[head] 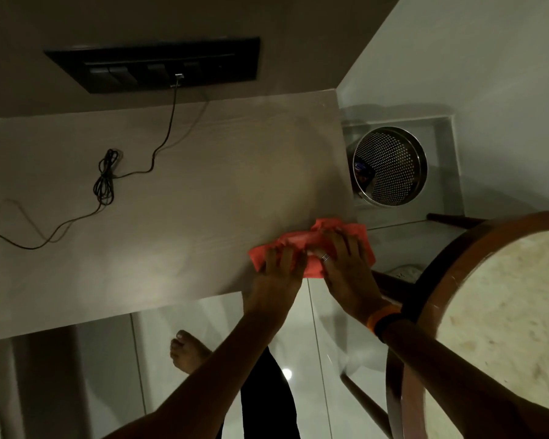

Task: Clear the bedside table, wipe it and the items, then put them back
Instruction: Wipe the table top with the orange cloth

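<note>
Table: the bedside table is a pale wood top, and everything below is placed from it.
Cloth: a red cloth lies bunched at the table's right front corner, and part of it hangs past the right edge.
Left hand: the left hand lies flat on the cloth's left end with the fingers spread out, pressing down and not closed around it.
Right hand: the right hand lies flat on the cloth's right side, fingers out straight, with a ring on one finger, and it is not squeezing the cloth.
Cloth and hands: the cloth is under both palms, touching them, and its red edges show past the fingertips and between the two hands.
Cord: a black cord lies on the table's left side with a tied bundle in it, and runs up to the wall.
Switch plate: a dark switch plate is on the wall behind the table.
Bin: a shiny metal bin with little holes stands on the floor just past the table's right edge.
Chair: a round wooden chair is to the right of the table's front corner.
Foot: a bare foot is on the floor in front of the table.
</note>
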`<state>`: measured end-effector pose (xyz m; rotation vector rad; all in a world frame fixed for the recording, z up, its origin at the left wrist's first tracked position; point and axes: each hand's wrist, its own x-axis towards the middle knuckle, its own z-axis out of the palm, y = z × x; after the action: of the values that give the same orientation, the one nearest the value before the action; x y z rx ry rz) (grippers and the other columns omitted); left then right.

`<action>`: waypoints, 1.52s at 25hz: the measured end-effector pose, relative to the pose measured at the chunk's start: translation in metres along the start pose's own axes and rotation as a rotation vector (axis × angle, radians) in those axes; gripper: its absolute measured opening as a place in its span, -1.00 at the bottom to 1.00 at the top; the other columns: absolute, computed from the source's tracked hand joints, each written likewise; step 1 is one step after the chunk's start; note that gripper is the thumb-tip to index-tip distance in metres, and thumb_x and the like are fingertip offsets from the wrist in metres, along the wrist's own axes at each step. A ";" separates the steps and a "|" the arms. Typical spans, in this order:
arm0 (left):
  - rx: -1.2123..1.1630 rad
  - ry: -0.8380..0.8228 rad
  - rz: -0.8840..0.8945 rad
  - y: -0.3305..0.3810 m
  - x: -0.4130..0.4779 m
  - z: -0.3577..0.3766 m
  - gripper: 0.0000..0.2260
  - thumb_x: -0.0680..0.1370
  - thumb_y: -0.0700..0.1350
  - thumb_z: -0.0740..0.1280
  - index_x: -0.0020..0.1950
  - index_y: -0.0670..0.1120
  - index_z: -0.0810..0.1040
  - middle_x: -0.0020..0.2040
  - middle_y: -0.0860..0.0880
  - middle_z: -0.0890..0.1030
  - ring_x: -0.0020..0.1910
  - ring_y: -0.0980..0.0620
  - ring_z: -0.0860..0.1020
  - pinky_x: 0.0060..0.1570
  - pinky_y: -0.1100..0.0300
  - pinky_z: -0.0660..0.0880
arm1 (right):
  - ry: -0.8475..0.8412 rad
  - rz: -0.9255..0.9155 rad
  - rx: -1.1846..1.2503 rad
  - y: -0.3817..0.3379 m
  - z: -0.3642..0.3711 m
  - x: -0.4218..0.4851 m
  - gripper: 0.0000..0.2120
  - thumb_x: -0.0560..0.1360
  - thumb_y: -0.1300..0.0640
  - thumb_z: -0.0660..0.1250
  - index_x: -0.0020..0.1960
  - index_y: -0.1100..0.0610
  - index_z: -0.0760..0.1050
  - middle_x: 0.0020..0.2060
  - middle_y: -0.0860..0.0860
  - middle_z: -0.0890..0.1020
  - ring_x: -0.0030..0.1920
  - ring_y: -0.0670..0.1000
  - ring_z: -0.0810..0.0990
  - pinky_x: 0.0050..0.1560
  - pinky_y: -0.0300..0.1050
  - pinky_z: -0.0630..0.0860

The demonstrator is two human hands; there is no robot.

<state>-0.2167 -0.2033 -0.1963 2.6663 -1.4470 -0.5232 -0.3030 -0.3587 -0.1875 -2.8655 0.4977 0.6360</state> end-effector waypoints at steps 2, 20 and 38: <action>-0.011 -0.003 -0.007 0.007 -0.012 0.002 -0.59 0.48 -0.21 0.43 0.32 -0.04 0.51 0.20 -0.14 0.55 0.02 -0.20 0.60 -0.28 0.00 0.63 | 0.020 0.024 -0.042 -0.009 0.002 -0.012 -0.39 0.45 0.29 0.34 0.44 -0.07 0.36 0.47 0.14 0.37 0.46 0.32 0.30 0.38 0.40 0.36; -0.248 0.152 -0.151 -0.080 0.032 -0.062 -0.50 0.50 0.06 0.13 0.42 -0.05 0.37 0.32 -0.22 0.54 0.29 -0.29 0.49 0.12 -0.15 0.55 | 0.311 0.050 0.146 0.002 -0.081 0.077 -0.51 0.49 -0.08 0.12 0.32 0.08 0.51 0.30 0.18 0.56 0.26 0.28 0.53 0.22 0.25 0.48; -0.095 0.141 -0.243 -0.218 -0.189 0.011 -0.40 0.53 -0.18 0.45 0.56 -0.08 0.35 0.59 -0.10 0.29 0.58 -0.13 0.22 0.51 -0.11 0.22 | 0.164 -0.281 0.051 -0.266 0.037 0.020 -0.42 0.67 -0.10 0.08 0.62 -0.18 -0.06 0.65 0.08 -0.04 0.63 0.26 -0.14 0.51 0.44 -0.03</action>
<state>-0.1404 0.0752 -0.2033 2.7544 -1.0430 -0.3982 -0.2058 -0.1079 -0.2063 -2.8751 0.1242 0.3393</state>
